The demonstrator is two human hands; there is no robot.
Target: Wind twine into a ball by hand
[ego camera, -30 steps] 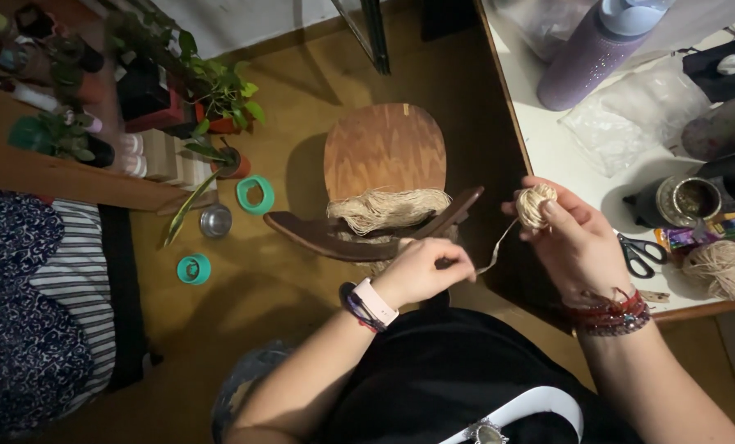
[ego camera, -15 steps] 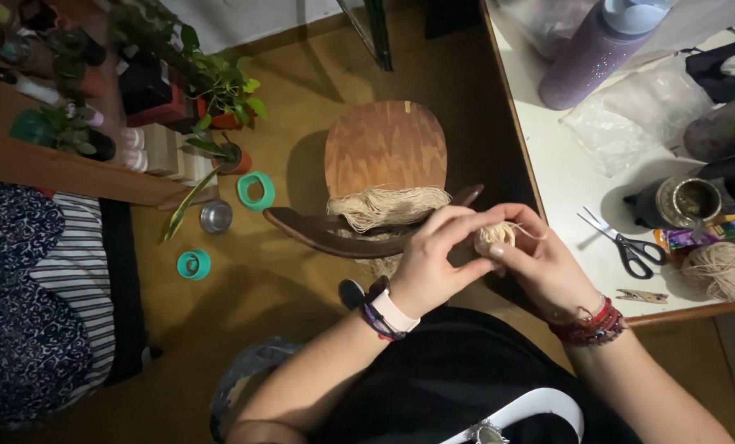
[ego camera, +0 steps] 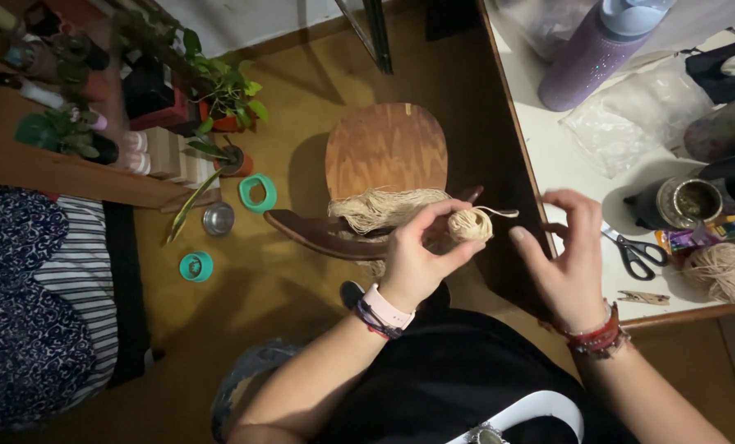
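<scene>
My left hand (ego camera: 417, 259) pinches a small wound ball of beige twine (ego camera: 470, 224) between thumb and fingers; a short loose end sticks out to the right. My right hand (ego camera: 566, 263) hovers just right of the ball, fingers spread, holding nothing. Behind the ball a bundle of loose beige twine (ego camera: 384, 207) drapes over the back of a wooden chair (ego camera: 386, 152). Black-handled scissors (ego camera: 630, 251) lie on the white table (ego camera: 548, 156) close to my right hand.
On the table stand a purple bottle (ego camera: 593, 53), a clear plastic bag (ego camera: 630, 115), a dark cup (ego camera: 684, 201), a big twine ball (ego camera: 725, 271), a wooden clothespin (ego camera: 642, 298). Potted plants (ego camera: 228, 103), two teal rings (ego camera: 257, 192) and a metal cup (ego camera: 218, 219) sit on the floor at left.
The ball passed from my right hand to my left. Both hands were cupped on it half a second ago; now my right hand has let go and moved away to the right.
</scene>
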